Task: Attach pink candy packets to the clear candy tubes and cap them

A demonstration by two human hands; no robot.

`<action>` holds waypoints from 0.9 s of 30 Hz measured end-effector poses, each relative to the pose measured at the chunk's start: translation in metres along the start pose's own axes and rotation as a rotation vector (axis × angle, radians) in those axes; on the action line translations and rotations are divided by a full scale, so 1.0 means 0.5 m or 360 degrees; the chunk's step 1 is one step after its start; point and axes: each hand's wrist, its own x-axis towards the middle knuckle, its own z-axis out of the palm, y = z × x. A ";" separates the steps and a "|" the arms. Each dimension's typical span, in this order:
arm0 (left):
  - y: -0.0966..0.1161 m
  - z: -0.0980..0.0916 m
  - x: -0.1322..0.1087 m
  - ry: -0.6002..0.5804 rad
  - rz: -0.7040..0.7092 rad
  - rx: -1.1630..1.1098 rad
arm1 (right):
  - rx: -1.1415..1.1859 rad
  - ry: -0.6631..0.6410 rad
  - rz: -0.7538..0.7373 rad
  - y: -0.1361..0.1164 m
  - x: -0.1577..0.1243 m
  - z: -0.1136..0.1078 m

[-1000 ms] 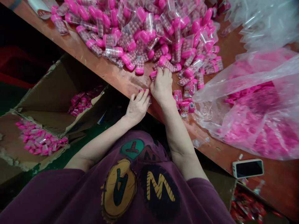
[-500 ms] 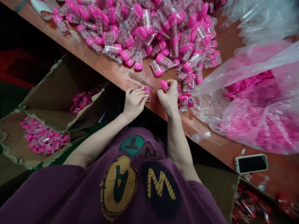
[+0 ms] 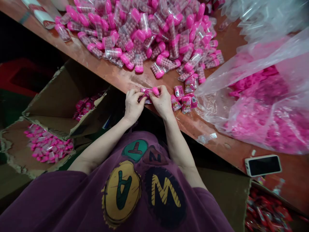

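Layout, L to R, viewed from head cam.

Torn brown cardboard carton [image 3: 45, 111], below worktop edge: loose pile of small pink foil sachets [image 3: 49, 145] on lower section; 2nd pile of pink sachets [image 3: 84, 108] in upper section.

Reddish-brown wooden worktop [image 3: 224, 135] runs diagonally across the view, in front of wearer's purple printed T-shirt [image 3: 120, 196].

L hand [image 3: 133, 106]: grip closed, thumb and fingers pinching L end of pink foil sachet [image 3: 145, 94] just above worktop edge.

R hand [image 3: 163, 101]: grip closed, fingertips [image 3: 161, 91] pinching rounded pink cap [image 3: 155, 91] against R end of same sachet. Both hands almost touching; sachet and cap held btwn them. Cap's lower portion hidden by fingers.

Behind hands: large heap of clear capsule-shaped tubes w/ pink caps [image 3: 137, 40], filled w/ small round pink-speckled candies, lying loose on worktop.

Just R of R hand: small group of filled pink sachets [image 3: 183, 100], some overlapping.

Further R: clear plastic bag [image 3: 253, 69] holding many loose pink pcs [image 3: 258, 96], w/ more clear plastic [image 3: 265, 16] above it. Below bag: smartphone [image 3: 263, 165], lying flat on worktop. Lower R corner, below worktop: red packets [image 3: 265, 212] in a carton, detail unclear.
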 end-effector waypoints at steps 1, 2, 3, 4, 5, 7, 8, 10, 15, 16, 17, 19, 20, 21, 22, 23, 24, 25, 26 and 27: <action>0.001 -0.001 0.001 -0.0006 0.0012 0.0025 | 0.0050 0.0025 0.0004 0.005 -0.003 -0.004; 0.002 -0.003 0.002 -0.0008 0.0027 0.0039 | 0.0110 0.0055 0.0015 0.009 -0.007 -0.008; 0.004 -0.006 0.002 -0.0001 0.0044 0.0043 | 0.0173 0.0085 0.0032 0.013 -0.011 -0.012; 0.007 -0.009 0.002 0.0010 0.0061 0.0046 | 0.0246 0.0106 0.0055 0.016 -0.017 -0.014; 0.010 -0.012 0.002 0.0025 0.0084 0.0054 | 0.0332 0.0107 0.0082 0.018 -0.022 -0.015; 0.017 -0.018 -0.002 0.0043 0.0161 0.0092 | 0.0545 0.0057 0.0141 0.018 -0.032 -0.011; 0.020 -0.020 -0.006 0.0035 0.0221 0.0109 | 0.0655 0.0021 0.0169 0.018 -0.036 -0.007; 0.027 -0.023 -0.018 -0.0008 0.0357 0.0119 | 0.0817 -0.0025 0.0212 0.018 -0.041 0.003; 0.036 -0.031 -0.038 0.0003 0.0223 -0.0180 | 0.0895 0.0054 0.0211 0.023 -0.043 0.001; 0.038 -0.036 -0.036 0.0008 0.0048 -0.0301 | 0.0891 0.0043 0.0198 0.023 -0.044 -0.006; 0.040 -0.042 -0.029 -0.0015 -0.0150 -0.0433 | 0.0875 0.0017 0.0184 0.021 -0.044 -0.014; 0.045 -0.056 -0.010 -0.0166 -0.0515 -0.0698 | 0.0820 -0.0053 0.0151 0.015 -0.043 -0.027; 0.048 -0.063 0.001 -0.0286 -0.0651 -0.0820 | 0.0794 -0.0093 0.0129 0.011 -0.042 -0.031; 0.050 -0.069 0.012 -0.0413 -0.0756 -0.0930 | 0.0777 -0.0138 0.0104 0.007 -0.040 -0.033; 0.052 -0.074 0.022 -0.0519 -0.0839 -0.1018 | 0.0767 -0.0185 0.0077 0.003 -0.038 -0.033; 0.054 -0.078 0.030 -0.0582 -0.0913 -0.1079 | 0.0755 -0.0224 0.0050 0.000 -0.035 -0.030; 0.054 -0.080 0.036 -0.0599 -0.0975 -0.1117 | 0.0727 -0.0250 0.0024 -0.002 -0.031 -0.026; 0.054 -0.080 0.040 -0.0578 -0.1026 -0.1137 | 0.0672 -0.0255 -0.0008 -0.003 -0.027 -0.021; 0.053 -0.079 0.042 -0.0529 -0.1066 -0.1143 | 0.0591 -0.0237 -0.0049 -0.003 -0.024 -0.015; 0.052 -0.078 0.043 -0.0476 -0.1097 -0.1144 | 0.0485 -0.0204 -0.0098 -0.003 -0.020 -0.010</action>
